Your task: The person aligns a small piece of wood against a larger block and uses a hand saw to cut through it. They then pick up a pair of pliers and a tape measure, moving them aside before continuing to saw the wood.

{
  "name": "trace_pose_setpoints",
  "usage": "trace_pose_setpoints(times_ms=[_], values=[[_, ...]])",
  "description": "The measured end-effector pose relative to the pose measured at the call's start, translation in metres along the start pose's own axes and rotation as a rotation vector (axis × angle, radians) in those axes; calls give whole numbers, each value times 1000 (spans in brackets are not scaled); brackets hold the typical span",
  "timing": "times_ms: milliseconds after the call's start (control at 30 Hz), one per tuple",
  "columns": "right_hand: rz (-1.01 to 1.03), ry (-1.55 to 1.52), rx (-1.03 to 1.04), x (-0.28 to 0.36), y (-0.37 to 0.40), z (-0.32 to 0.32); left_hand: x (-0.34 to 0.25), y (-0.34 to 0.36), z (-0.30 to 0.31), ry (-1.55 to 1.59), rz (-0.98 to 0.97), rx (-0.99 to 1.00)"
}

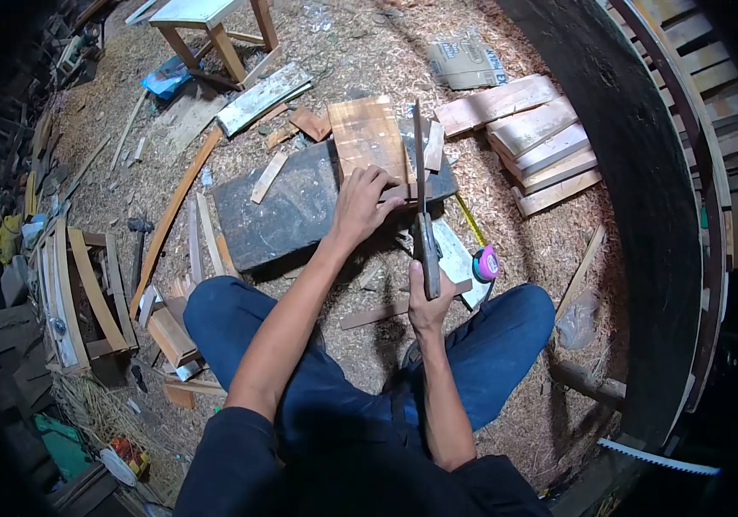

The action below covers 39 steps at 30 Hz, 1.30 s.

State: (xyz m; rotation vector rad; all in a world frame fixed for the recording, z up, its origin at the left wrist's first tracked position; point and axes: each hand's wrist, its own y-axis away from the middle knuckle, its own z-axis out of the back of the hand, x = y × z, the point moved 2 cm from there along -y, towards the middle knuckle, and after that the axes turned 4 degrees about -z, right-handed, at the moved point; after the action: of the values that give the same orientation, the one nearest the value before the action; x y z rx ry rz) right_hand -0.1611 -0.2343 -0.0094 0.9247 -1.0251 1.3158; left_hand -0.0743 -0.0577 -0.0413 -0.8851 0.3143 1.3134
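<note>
Person seated on a floor [550, 258] thick with sawdust and shavings, legs apart in blue trousers.

Left hand [360, 202]: lies on the near right corner of a wooden board [367, 138]. Fingers [378, 179] bent and close together, pressing down on the wood rather than wrapped round it.

Wooden board: flat on a dark slab [283, 211], which sits directly on the floor in front of the knees. A thin offcut [267, 177] rests on the slab's left part.

Right hand [429, 303]: fingers clamped round the handle of a handsaw [422, 185]. Blade stands on edge, pointing away from the body, running along the board's right side and touching it just beside the left hand.

Nearby: pink-and-blue tape measure [486, 263] on the floor right of the saw handle, yellow tape pulled out. Stack of planks [541, 142] further right. Wooden stool [214, 30] well beyond the slab. Large dark curved beam [636, 172] sweeps down the right side.
</note>
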Motion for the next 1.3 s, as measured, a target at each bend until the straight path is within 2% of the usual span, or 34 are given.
trace_pose_setpoints(times_ms=[67,200,567,933,1000,1067,1200,1300], values=[[-68,46,10,-16,5,3,1,0,0,-4,-2,7],[-75,55,-3,-11,16,3,-2,1,1,9,-7,-2],[-20,100,66,-35,15,7,-2,0,-4,-1,-51,-41],[-104,138,115,-18,48,31,-2,1,-4,-6,-66,-59],[-116,132,98,-16,45,28,-3,3,-5,1,-52,-52],[-116,104,96,-18,26,19,-7,6,-7,-76,-141,-61],[-114,61,127,-29,17,14,0,1,-9,-65,-89,-44],[-102,62,98,-13,44,29,2,-1,-7,-22,-102,-25]])
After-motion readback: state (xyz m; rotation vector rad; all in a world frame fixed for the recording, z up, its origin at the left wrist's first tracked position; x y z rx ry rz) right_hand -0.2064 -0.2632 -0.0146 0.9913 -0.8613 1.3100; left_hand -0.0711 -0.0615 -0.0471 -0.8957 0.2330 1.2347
